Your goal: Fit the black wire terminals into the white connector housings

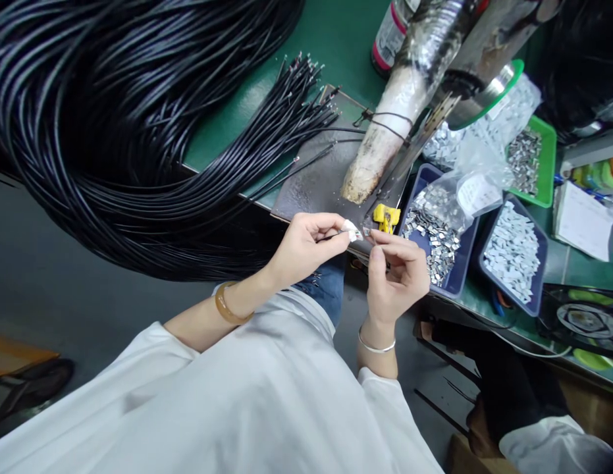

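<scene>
My left hand (311,243) is closed in a pinch on the end of a thin black cable, mostly hidden by the fingers. A white wrap covers one of its fingertips. My right hand (399,266) pinches a small shiny metal piece (367,232) between thumb and fingers, right beside the cable end; whether the two touch I cannot tell. Both hands are over the near edge of a dark mat (311,187). Just beyond the right fingers is a yellow-wrapped tool part (386,216). A fan of black cables (257,145) lies to the left, stripped tips pointing away.
A large cable coil (89,99) fills the left. A plastic-wrapped post (385,131) slants over the mat. On the right, a blue bin (467,263) holds metal pieces, another blue bin (537,299) pale pieces, beside a green tray (548,158). A person's dark-clothed leg (513,375) is lower right.
</scene>
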Action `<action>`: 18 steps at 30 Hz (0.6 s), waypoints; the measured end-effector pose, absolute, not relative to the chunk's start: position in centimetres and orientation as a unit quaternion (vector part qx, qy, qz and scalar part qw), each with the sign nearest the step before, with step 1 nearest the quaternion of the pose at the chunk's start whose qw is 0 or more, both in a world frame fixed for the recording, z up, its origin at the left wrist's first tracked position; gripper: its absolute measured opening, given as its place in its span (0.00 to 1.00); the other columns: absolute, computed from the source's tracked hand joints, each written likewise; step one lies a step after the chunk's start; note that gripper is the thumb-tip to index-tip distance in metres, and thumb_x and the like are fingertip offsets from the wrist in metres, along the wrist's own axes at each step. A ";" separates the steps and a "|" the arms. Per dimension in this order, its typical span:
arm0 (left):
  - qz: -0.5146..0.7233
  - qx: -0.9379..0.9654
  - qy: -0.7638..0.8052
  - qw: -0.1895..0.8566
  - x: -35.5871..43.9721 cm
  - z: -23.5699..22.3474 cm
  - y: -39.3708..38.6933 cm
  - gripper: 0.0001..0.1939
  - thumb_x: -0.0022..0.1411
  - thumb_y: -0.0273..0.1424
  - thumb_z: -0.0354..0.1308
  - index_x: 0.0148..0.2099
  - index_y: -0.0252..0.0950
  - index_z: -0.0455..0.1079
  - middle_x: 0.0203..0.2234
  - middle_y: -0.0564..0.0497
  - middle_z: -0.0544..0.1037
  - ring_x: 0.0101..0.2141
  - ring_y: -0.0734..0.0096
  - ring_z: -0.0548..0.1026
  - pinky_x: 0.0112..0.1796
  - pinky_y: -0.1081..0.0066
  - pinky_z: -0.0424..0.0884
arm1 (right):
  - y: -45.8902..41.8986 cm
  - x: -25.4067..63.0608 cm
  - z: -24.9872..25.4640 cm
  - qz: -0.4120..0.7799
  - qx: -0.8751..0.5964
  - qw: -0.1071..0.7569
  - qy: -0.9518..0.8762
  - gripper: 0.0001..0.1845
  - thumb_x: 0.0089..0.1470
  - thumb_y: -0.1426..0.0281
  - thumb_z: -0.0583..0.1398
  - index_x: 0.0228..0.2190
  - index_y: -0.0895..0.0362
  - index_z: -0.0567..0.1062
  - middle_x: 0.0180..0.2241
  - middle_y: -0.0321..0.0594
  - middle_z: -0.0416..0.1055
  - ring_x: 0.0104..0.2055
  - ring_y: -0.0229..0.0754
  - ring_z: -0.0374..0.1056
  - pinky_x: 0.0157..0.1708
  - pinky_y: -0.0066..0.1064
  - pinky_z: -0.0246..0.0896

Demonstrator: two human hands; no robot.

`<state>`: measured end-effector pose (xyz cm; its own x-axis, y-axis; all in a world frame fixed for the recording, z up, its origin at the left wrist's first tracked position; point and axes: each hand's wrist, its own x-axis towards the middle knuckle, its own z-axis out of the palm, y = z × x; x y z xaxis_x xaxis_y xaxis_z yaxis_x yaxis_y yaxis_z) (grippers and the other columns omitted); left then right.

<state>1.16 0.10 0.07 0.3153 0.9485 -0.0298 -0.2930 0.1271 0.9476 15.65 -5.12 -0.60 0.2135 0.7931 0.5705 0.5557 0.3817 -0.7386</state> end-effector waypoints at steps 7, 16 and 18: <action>0.473 0.477 0.367 0.643 1.5 -0.1 0.4 0.07 0.54 0.30 0.63 0.27 0.31 0.74 0.22 0.54 0.75 0.24 0.80 0.68 0.27 0.79 0.67 | -4.9 16.1 -0.7 -0.005 -0.526 0.496 -0.691 0.09 0.54 0.78 0.64 0.35 0.53 0.74 0.39 0.37 0.81 0.41 0.39 0.78 0.43 0.34 0.74; 0.481 0.481 0.397 0.616 2.1 -0.3 0.8 0.04 0.52 0.28 0.63 0.28 0.31 0.76 0.23 0.52 0.77 0.26 0.77 0.72 0.29 0.78 0.69 | -4.2 16.4 -1.3 -0.058 -0.524 0.471 -0.707 0.10 0.54 0.78 0.64 0.36 0.53 0.73 0.42 0.38 0.80 0.42 0.39 0.78 0.41 0.33 0.76; 0.487 0.476 0.396 0.616 2.2 -0.3 1.0 0.05 0.52 0.28 0.63 0.28 0.31 0.76 0.23 0.52 0.77 0.27 0.77 0.72 0.29 0.78 0.70 | -3.9 16.4 -1.2 -0.051 -0.529 0.471 -0.704 0.09 0.54 0.78 0.64 0.36 0.53 0.73 0.42 0.38 0.79 0.43 0.40 0.78 0.41 0.34 0.77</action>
